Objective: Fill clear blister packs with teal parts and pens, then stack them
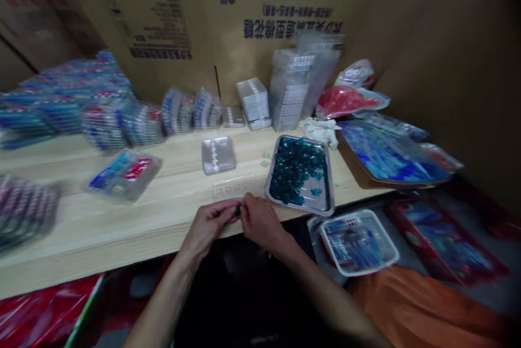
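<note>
At the table's front edge, my left hand (210, 222) pinches a small dark green piece (238, 210). My right hand (260, 220) meets it there, its fingers closed at the piece's other side; whether they grip it too is hard to make out. Just beyond my hands lies a clear plastic strip tray (234, 187) with small compartments. Right of them a metal tray (330, 196) holds a heap of dark teal pieces (295, 166). Farther back sits a square clear case (218, 155) with a white row down its middle.
Stacks of clear cases (288, 87) and filled packs (177, 112) line the back of the wooden table (175, 196). At right are a cardboard box of blue packets (391, 152) and, lower, a white-rimmed basket (358, 242). A filled pack (126, 174) lies left.
</note>
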`<state>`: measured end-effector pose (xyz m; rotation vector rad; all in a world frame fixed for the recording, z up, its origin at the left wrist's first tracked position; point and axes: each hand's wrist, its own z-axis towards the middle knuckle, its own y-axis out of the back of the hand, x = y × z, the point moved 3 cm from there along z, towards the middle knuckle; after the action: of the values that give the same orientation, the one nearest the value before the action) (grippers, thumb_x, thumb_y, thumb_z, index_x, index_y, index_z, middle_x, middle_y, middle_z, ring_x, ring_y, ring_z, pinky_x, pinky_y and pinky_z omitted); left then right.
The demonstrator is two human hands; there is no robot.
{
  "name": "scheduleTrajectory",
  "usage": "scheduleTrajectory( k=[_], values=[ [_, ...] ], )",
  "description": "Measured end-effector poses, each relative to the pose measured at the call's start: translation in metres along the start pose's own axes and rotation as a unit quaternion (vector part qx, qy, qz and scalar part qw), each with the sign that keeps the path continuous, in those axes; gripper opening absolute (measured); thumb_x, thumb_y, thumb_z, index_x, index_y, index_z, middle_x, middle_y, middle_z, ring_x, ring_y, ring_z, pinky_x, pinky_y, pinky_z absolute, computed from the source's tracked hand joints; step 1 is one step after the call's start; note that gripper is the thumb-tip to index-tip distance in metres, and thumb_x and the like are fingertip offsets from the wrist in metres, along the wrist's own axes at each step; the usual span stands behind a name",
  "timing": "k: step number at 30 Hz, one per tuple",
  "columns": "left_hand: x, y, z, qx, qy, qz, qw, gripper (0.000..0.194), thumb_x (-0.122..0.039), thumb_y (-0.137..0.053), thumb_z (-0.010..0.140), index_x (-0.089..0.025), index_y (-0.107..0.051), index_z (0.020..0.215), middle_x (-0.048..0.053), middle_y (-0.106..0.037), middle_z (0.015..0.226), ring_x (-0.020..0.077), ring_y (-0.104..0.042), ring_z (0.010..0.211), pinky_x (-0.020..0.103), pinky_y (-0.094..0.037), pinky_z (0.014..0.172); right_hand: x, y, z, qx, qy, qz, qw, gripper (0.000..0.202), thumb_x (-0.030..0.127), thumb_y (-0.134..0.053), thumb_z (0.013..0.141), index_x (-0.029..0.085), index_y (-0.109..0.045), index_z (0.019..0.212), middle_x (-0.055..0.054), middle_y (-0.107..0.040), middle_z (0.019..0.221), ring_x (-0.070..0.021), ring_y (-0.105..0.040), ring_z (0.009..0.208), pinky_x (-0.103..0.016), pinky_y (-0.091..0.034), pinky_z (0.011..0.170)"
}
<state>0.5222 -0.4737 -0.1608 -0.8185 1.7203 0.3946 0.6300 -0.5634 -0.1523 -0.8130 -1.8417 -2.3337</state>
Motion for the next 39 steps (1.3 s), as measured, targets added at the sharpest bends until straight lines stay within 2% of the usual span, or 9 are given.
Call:
scheduleTrajectory(
  k=[7, 12, 16, 19, 27, 30, 32, 35, 39],
  values=[
    [-0.001, 0.014, 0.007, -0.025, -0.007, 0.032, 0.999, 0.036, -0.035, -0.088, 0.060, -0.017, -0.078, 0.091, 0.006, -0.076, 0.087, 0.0138, -0.066, 0.071, 0.023, -0.053, 0.069, -0.019, 0.007, -0.001, -0.015, -0.015, 0.052, 0.998, 0.014, 0.018, -0.046, 0.093, 0.020, -0.057, 0.101, -0.005, -0.070, 0.090, -0.0191, -0.064, 0.082, -0.029, -0.041, 0.073],
    [-0.030, 0.070, 0.024, -0.173, -0.145, 0.164, 0.960, 0.019, -0.027, -0.080, 0.069, -0.020, -0.077, 0.086, 0.003, -0.074, 0.079, 0.0141, -0.064, 0.070, 0.023, -0.050, 0.070, -0.102, 0.053, -0.018, -0.081, -0.145, -0.087, 0.982, 0.036, 0.004, -0.043, 0.083, 0.012, -0.059, 0.114, -0.017, -0.063, 0.106, -0.0262, -0.061, 0.096, -0.035, -0.044, 0.083],
    [-0.042, 0.088, 0.044, -0.177, -0.226, 0.321, 0.902, 0.010, -0.019, -0.074, 0.071, -0.024, -0.077, 0.079, 0.003, -0.072, 0.079, 0.0172, -0.063, 0.073, 0.026, -0.047, 0.074, -0.159, 0.058, -0.029, 0.029, -0.208, -0.192, 0.959, 0.033, 0.010, -0.048, 0.085, 0.009, -0.058, 0.117, -0.020, -0.057, 0.106, -0.0290, -0.061, 0.090, -0.038, -0.043, 0.077],
    [-0.039, 0.075, 0.058, -0.100, -0.255, 0.377, 0.885, 0.015, -0.014, -0.073, 0.069, -0.026, -0.077, 0.078, 0.002, -0.071, 0.078, 0.0178, -0.061, 0.073, 0.026, -0.046, 0.076, -0.168, 0.047, -0.032, 0.066, -0.215, -0.187, 0.956, 0.027, 0.015, -0.049, 0.087, 0.010, -0.055, 0.113, -0.018, -0.055, 0.105, -0.0274, -0.061, 0.087, -0.035, -0.042, 0.072],
    [-0.014, 0.057, 0.071, 0.016, -0.293, 0.438, 0.849, 0.012, -0.018, -0.068, 0.077, -0.025, -0.077, 0.077, 0.004, -0.071, 0.077, 0.0173, -0.062, 0.070, 0.027, -0.046, 0.073, -0.166, 0.038, -0.027, -0.004, -0.218, -0.135, 0.967, 0.026, 0.010, -0.047, 0.084, 0.011, -0.055, 0.109, -0.016, -0.056, 0.102, -0.0252, -0.059, 0.083, -0.036, -0.042, 0.073],
    [-0.008, 0.062, 0.068, 0.020, -0.306, 0.497, 0.812, 0.018, -0.019, -0.060, 0.083, -0.023, -0.077, 0.085, 0.005, -0.072, 0.086, 0.0184, -0.065, 0.079, 0.028, -0.049, 0.076, -0.162, 0.046, -0.024, -0.109, -0.223, -0.024, 0.968, 0.025, 0.015, -0.047, 0.085, 0.012, -0.059, 0.107, -0.017, -0.059, 0.104, -0.0256, -0.059, 0.088, -0.037, -0.044, 0.075],
    [-0.009, 0.058, 0.063, 0.003, -0.304, 0.522, 0.797, 0.023, -0.020, -0.058, 0.084, -0.022, -0.075, 0.099, 0.006, -0.072, 0.092, 0.0197, -0.066, 0.084, 0.031, -0.050, 0.079, -0.152, 0.048, -0.019, -0.145, -0.200, 0.149, 0.957, 0.025, 0.024, -0.049, 0.086, 0.016, -0.061, 0.106, -0.011, -0.062, 0.095, -0.0234, -0.059, 0.085, -0.035, -0.046, 0.073],
    [-0.018, 0.036, 0.050, -0.061, -0.295, 0.477, 0.826, 0.036, -0.025, -0.062, 0.082, -0.020, -0.069, 0.117, 0.008, -0.071, 0.102, 0.0208, -0.066, 0.086, 0.033, -0.052, 0.080, -0.124, 0.039, -0.007, -0.093, -0.156, 0.457, 0.871, 0.033, 0.042, -0.053, 0.087, 0.019, -0.061, 0.109, -0.001, -0.061, 0.072, -0.0174, -0.057, 0.066, -0.030, -0.046, 0.064],
    [-0.024, -0.021, 0.034, -0.062, -0.220, 0.257, 0.939, 0.031, -0.037, -0.060, 0.085, -0.018, -0.071, 0.107, 0.006, -0.071, 0.093, 0.0159, -0.064, 0.072, 0.028, -0.051, 0.069, -0.083, 0.029, 0.006, -0.081, -0.114, 0.620, 0.772, 0.036, 0.051, -0.068, 0.078, 0.020, -0.059, 0.093, 0.002, -0.061, 0.066, -0.0124, -0.055, 0.059, -0.027, -0.045, 0.060]
  ],
)
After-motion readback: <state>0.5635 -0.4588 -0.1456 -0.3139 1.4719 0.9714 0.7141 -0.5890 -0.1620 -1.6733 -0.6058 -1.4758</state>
